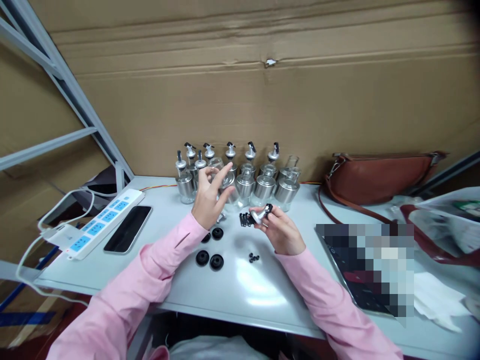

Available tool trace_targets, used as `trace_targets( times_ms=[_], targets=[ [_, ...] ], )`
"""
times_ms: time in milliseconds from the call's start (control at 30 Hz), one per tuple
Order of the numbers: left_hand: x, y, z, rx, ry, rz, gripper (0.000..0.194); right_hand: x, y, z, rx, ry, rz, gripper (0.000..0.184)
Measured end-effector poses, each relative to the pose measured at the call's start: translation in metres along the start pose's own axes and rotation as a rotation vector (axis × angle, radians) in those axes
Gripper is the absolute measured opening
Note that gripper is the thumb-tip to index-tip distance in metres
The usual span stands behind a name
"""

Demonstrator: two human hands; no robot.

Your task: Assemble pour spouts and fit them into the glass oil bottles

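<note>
My right hand (283, 230) grips a silver pour spout (259, 216) with a black flip cap, held above the table. To its left, my left hand (210, 195) is raised with thumb and index finger stretched apart, in front of clear glass bottles with metal bands. Closest to those fingers is a glass bottle (227, 181), partly hidden; I cannot tell whether they touch it. Small black pieces (245, 219) lie in a row beside the right hand. Several black round discs (216, 261) rest below the left wrist, and tiny black bits (254, 258) sit nearer the front.
Behind the hands, bottles with spouts (185, 182) and spoutless bottles (287, 187) stand by a cardboard wall (187, 95). On the left are a power strip (103, 220) and phone (128, 229). A brown bag (378, 180), a partly blurred dark tablet-like object (348, 270) and tissue (437, 297) occupy the right.
</note>
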State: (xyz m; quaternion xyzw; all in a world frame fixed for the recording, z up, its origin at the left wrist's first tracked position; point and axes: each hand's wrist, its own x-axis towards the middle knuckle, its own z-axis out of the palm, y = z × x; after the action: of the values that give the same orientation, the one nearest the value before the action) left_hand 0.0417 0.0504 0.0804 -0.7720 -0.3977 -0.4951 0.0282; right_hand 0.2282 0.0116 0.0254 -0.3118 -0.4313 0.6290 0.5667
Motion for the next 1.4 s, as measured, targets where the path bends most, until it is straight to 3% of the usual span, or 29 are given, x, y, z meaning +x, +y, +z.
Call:
trace_targets(
  times_ms=[67, 200, 300, 467, 600, 867, 1133, 1300, 1400],
  targets=[
    [-0.009, 0.010, -0.003, -0.083, 0.007, -0.026, 0.041, 0.002, 0.000, -0.003, 0.022, 0.016, -0.002, 0.020],
    [-0.033, 0.025, -0.003, -0.351, -0.151, -0.217, 0.041, 0.006, 0.000, -0.010, 0.047, 0.009, 0.033, 0.019],
    [-0.050, 0.029, -0.002, -0.499, -0.248, -0.335, 0.042, 0.007, -0.001, -0.011, 0.065, 0.023, 0.063, 0.022],
    [-0.068, 0.030, 0.000, -0.732, -0.341, -0.419, 0.047, 0.005, 0.001, -0.003, 0.096, 0.065, 0.085, 0.029],
    [-0.073, 0.032, 0.001, -0.796, -0.390, -0.424, 0.049, 0.003, 0.001, 0.004, 0.103, 0.060, 0.115, 0.033],
    [-0.079, 0.033, 0.004, -0.857, -0.466, -0.369, 0.037, 0.005, 0.001, 0.003, -0.015, 0.182, 0.047, 0.031],
    [-0.093, 0.033, 0.014, -1.132, -0.455, -0.573, 0.033, -0.001, 0.000, 0.011, -0.011, 0.177, 0.008, 0.033],
    [-0.095, 0.032, 0.016, -1.131, -0.477, -0.552, 0.035, -0.005, 0.000, 0.017, -0.119, 0.159, -0.109, 0.043],
    [-0.095, 0.031, 0.018, -1.134, -0.480, -0.532, 0.038, -0.008, 0.000, 0.019, -0.141, 0.163, -0.179, 0.040]
  ],
)
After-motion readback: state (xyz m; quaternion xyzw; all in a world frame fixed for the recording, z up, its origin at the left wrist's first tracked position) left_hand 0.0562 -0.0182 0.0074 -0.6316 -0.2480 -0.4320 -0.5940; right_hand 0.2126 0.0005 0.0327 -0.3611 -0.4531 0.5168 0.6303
